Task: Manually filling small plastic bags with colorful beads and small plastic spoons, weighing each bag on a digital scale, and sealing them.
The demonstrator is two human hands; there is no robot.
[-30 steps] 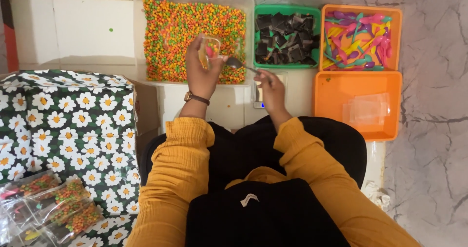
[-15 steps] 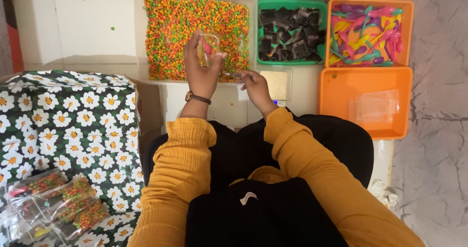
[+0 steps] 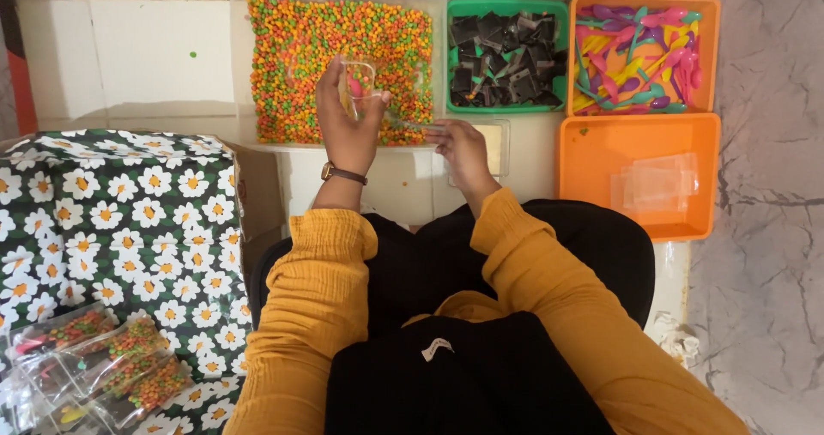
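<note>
Pouch (image 3: 358,81) was up in my left hand (image 3: 346,126), a little clear one pinched between thumb and fingers (image 3: 330,79), held right over the tray of orange and green beads (image 3: 296,49). Something pink was showing inside it. My right hand (image 3: 462,143) was just beside it, lower and to the right, fingers curled around a thin metal scoop (image 3: 412,126) whose tip pointed at the pouch's bottom edge; couldn't really tell if they were touching. Green tray (image 3: 506,8) of dark bits sat next to the beads, then an orange tray of coloured spoons (image 3: 639,49), and another orange tray with empty pouches (image 3: 657,182) below that. Filled pouches (image 3: 112,362) lay on the flowered cloth (image 3: 120,220) by my left elbow.
</note>
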